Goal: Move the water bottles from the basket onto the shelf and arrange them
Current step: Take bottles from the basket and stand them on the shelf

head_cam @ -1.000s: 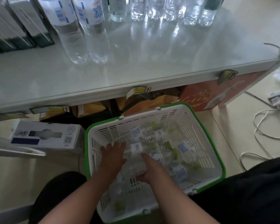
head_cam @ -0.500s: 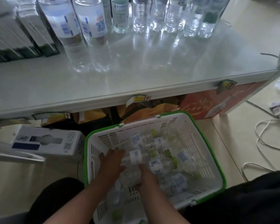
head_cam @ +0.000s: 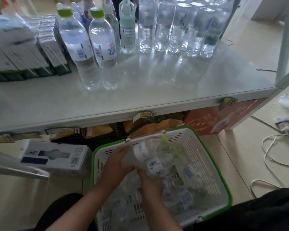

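Two hands, the left hand (head_cam: 118, 161) and the right hand (head_cam: 151, 182), are showing at 6 o'clock. One white basket with a green rim (head_cam: 212, 165) is sitting there, holding a heap of water bottles (head_cam: 187, 174) too jumbled to count. Two green-capped water bottles (head_cam: 90, 52) are standing at 11 o'clock on the shelf (head_cam: 157, 97). One pump bottle (head_cam: 127, 29) is standing at 12 o'clock. One white carton (head_cam: 53, 155) is lying at 8 o'clock. Three price tags (head_cam: 143, 115) are hanging along the shelf edge.

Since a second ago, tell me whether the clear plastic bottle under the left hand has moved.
Yes. The clear plastic bottle in the left hand has risen out of the pile toward the far rim of the white, green-rimmed basket.
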`<state>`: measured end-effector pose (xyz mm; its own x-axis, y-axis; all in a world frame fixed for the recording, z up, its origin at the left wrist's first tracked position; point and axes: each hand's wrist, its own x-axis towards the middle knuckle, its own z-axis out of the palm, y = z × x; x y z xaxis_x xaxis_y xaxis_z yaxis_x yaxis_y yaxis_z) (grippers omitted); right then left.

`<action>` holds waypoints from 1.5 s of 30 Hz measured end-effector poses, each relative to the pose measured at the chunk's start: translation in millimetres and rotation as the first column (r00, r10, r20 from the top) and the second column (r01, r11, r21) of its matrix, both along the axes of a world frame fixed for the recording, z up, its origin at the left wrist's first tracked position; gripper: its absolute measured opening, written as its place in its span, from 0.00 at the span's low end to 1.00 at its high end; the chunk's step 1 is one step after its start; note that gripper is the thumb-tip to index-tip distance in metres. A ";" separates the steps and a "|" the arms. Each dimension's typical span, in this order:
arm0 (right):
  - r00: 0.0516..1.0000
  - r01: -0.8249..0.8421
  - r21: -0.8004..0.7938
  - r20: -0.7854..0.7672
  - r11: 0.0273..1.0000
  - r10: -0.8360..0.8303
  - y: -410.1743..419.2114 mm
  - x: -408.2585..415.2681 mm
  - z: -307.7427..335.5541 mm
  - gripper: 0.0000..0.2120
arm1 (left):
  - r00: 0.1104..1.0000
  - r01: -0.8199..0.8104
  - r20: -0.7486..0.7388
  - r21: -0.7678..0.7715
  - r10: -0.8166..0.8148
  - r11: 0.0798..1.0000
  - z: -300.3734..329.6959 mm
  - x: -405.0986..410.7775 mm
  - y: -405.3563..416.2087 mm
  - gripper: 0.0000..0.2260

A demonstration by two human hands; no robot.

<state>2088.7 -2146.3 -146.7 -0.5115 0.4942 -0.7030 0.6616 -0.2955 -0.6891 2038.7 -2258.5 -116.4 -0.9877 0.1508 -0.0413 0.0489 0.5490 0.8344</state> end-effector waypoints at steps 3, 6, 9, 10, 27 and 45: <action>0.983 -0.122 0.131 -0.124 0.984 0.138 2.9 -10.0 43.3 0.29 | 0.995 -0.022 -0.087 0.182 0.038 0.983 41.9 -10.9 1.8 0.23; 0.937 -0.189 0.233 -0.248 0.954 0.247 13.9 -27.2 80.0 0.15 | 0.978 -0.063 -0.178 0.263 0.112 0.963 86.9 -27.3 10.5 0.23; 0.889 -0.223 0.304 -0.327 0.926 0.322 22.1 -50.6 121.0 0.11 | 0.934 -0.214 -0.207 0.322 0.289 0.922 120.8 -49.4 18.7 0.27; 0.877 -0.227 0.336 -0.338 0.914 0.342 23.5 -57.1 130.7 0.12 | 0.916 -0.269 -0.209 0.314 0.343 0.910 129.8 -56.3 20.9 0.29; 0.633 -0.223 0.722 -0.404 0.655 0.660 70.9 -194.1 242.8 0.18 | 0.712 -0.428 -0.210 0.627 0.670 0.651 190.7 -157.1 58.2 0.28; 0.555 -0.288 0.644 -0.491 0.709 0.671 86.5 -244.8 211.0 0.16 | 0.520 -0.712 -0.336 0.336 0.785 0.616 140.7 -199.5 99.7 0.30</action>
